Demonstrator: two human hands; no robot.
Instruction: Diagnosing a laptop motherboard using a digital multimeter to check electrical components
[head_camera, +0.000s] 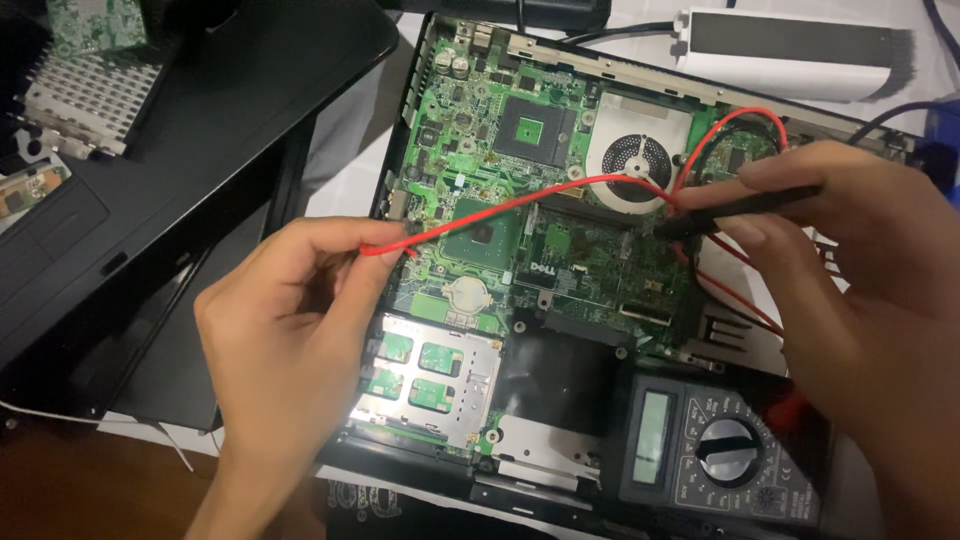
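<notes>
An opened laptop base shows its green motherboard (490, 180) with a round cooling fan (636, 160). My left hand (290, 330) pinches the tip of a red test lead (480, 212) against the board's left edge. The red wire runs across the board toward the fan. My right hand (860, 270) grips a black probe (740, 208), its tip touching the board just below the fan. A dark digital multimeter (715, 450) with a rotary dial lies on the laptop's lower right corner.
A black laptop cover (200, 130) lies at left, with a perforated metal plate (80, 95) beyond it. A white rectangular unit (790, 50) sits at the top right. A metal card cage (425, 385) is at the laptop's lower left.
</notes>
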